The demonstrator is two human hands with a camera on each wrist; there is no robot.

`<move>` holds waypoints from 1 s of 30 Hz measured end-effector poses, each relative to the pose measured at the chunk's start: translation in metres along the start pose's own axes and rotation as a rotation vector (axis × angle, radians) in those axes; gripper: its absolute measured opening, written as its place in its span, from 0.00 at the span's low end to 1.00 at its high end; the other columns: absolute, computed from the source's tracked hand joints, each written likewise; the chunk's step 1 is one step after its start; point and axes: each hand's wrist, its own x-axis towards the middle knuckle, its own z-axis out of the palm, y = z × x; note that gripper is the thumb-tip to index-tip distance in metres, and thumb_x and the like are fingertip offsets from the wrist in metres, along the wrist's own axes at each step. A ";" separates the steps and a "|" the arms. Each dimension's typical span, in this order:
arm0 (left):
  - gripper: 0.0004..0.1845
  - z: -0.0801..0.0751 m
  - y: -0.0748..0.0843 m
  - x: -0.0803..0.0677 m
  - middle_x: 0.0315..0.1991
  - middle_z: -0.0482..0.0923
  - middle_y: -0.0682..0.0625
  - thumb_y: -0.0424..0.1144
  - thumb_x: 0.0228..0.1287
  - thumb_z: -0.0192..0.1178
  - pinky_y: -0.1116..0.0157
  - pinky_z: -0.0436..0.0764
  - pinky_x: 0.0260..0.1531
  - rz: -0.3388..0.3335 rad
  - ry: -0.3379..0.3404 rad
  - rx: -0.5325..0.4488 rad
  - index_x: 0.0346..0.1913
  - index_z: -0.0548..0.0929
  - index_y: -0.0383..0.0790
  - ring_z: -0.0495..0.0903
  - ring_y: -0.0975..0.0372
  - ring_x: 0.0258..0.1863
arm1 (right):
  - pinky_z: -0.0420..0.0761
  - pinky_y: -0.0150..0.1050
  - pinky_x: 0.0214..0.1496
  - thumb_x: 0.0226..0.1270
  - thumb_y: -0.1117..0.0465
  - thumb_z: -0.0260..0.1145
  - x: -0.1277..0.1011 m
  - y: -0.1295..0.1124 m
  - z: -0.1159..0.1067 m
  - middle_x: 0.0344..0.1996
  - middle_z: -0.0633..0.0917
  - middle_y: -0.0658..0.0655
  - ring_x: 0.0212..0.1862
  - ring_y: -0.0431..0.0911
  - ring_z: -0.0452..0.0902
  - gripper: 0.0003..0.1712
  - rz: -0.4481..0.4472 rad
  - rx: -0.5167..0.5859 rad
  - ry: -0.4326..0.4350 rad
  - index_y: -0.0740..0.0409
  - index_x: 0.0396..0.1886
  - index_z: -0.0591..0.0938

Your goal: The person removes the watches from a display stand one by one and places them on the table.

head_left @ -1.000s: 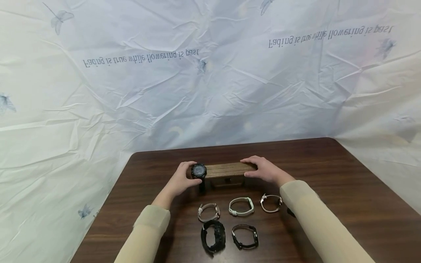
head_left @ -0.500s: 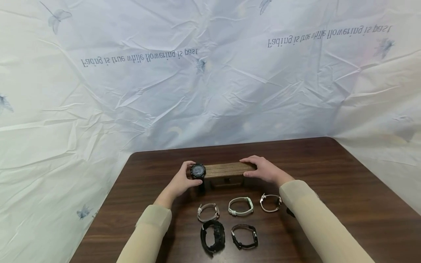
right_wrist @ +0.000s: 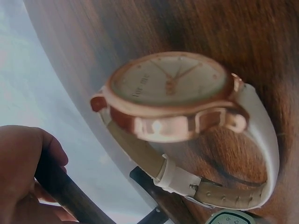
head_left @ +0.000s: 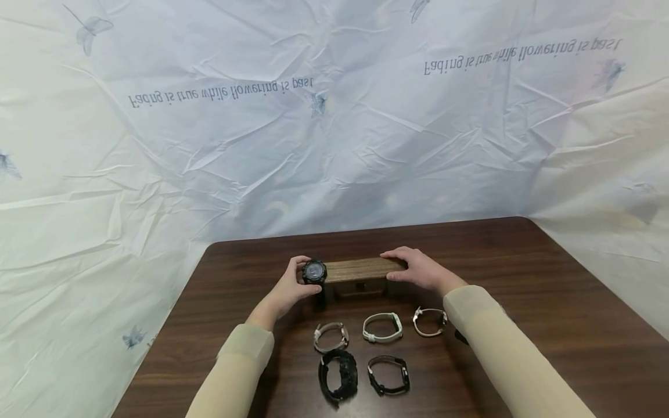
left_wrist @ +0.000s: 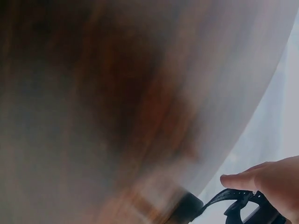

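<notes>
A wooden bar stand (head_left: 360, 270) stands near the middle of the dark table (head_left: 549, 302). My left hand (head_left: 299, 280) grips a black round-faced watch (head_left: 315, 271) that sits at the bar's left end. In the left wrist view a fingertip (left_wrist: 261, 178) rests over the black strap (left_wrist: 236, 199); the rest there is blurred. At the bar's right end my right hand (head_left: 410, 268) holds on, fingers on top and thumb in front. The right wrist view shows that hand (right_wrist: 23, 163) curled round the dark bar (right_wrist: 67, 193).
Several watches lie in front of the stand: a beige one (head_left: 331, 337), a mint-white one (head_left: 383, 327), a rose-gold one with a white strap (head_left: 431, 322) (right_wrist: 177, 98), a bulky black one (head_left: 338, 374) and a slim black one (head_left: 388, 375). A crinkled white sheet (head_left: 334, 145) hangs behind the table.
</notes>
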 end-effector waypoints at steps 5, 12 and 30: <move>0.40 -0.003 -0.017 0.010 0.59 0.55 0.47 0.34 0.47 0.66 0.58 0.73 0.39 0.015 0.043 0.031 0.62 0.55 0.49 0.66 0.55 0.49 | 0.64 0.49 0.52 0.52 0.41 0.60 0.000 0.001 0.001 0.58 0.64 0.53 0.58 0.49 0.59 0.34 -0.002 0.001 -0.004 0.42 0.59 0.66; 0.39 -0.006 -0.014 0.008 0.54 0.64 0.51 0.39 0.44 0.68 0.58 0.72 0.38 0.015 0.082 0.115 0.61 0.61 0.56 0.69 0.55 0.47 | 0.65 0.49 0.51 0.51 0.42 0.60 0.000 0.001 -0.003 0.58 0.63 0.53 0.58 0.50 0.59 0.34 0.020 0.000 -0.016 0.42 0.59 0.66; 0.39 -0.013 -0.017 0.000 0.55 0.56 0.52 0.45 0.42 0.68 0.58 0.70 0.37 0.022 0.144 0.222 0.59 0.60 0.62 0.65 0.55 0.47 | 0.65 0.49 0.51 0.52 0.41 0.60 0.001 0.001 -0.003 0.58 0.64 0.53 0.57 0.49 0.61 0.33 0.000 -0.002 -0.013 0.41 0.59 0.66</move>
